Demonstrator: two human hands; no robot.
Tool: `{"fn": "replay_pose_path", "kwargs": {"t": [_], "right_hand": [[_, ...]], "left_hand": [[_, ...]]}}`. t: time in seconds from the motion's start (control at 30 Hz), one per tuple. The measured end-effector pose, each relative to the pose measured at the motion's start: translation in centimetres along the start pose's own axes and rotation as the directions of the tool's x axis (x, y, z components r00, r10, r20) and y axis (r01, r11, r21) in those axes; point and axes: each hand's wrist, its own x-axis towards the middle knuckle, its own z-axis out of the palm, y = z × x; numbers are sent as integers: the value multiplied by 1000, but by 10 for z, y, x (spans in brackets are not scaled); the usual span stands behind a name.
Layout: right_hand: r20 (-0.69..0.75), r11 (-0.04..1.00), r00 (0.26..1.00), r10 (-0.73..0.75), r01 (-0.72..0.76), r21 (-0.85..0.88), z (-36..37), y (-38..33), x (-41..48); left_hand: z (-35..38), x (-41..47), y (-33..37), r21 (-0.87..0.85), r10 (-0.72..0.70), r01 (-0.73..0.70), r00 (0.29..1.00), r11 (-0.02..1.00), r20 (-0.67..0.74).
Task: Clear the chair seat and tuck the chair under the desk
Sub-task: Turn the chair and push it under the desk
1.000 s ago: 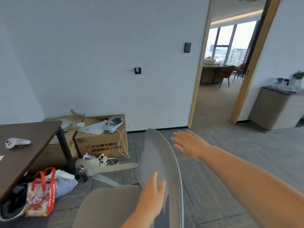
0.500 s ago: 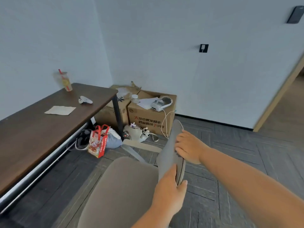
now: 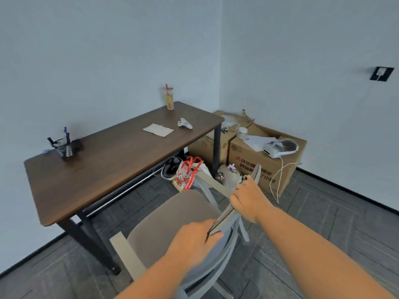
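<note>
A grey-beige chair (image 3: 172,221) stands in front of the dark wooden desk (image 3: 108,167), its padded seat bare and facing the desk's long side. My left hand (image 3: 192,240) grips the near end of the backrest's top edge. My right hand (image 3: 248,197) grips the same edge farther along. The chair stands a little apart from the desk. One pale armrest (image 3: 127,257) shows at the lower left and another (image 3: 213,184) by my right hand.
On the desk are a pen holder (image 3: 62,145), a paper (image 3: 158,130), a white controller (image 3: 184,123) and a drink cup (image 3: 169,98). A red bag (image 3: 186,175) and cardboard boxes (image 3: 259,160) with a white headset (image 3: 278,147) sit at the desk's right end, near the corner.
The view has swung left, bringing the whole desk into sight. Both hands went from reaching for the backrest to gripping its top edge, and the chair has turned toward the desk.
</note>
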Motion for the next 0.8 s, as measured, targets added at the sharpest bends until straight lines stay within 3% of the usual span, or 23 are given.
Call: {"fn": "replay_pose_path", "kwargs": {"t": [0.4,0.7,0.8], "right_hand": [[79,943,987,-136,154,-296,6,-63,121],[120,948,978,-169,195,-253,11,-94,200],[120,973,976,-184,198,-120,13,-95,234]], "left_hand": [[-72,26,-118,41,-2,4,998,999,-65],[-107,49,-187,92,-20,31,993,995,-113],[-120,54,-208,104,-44,58,990,993,-137]]}}
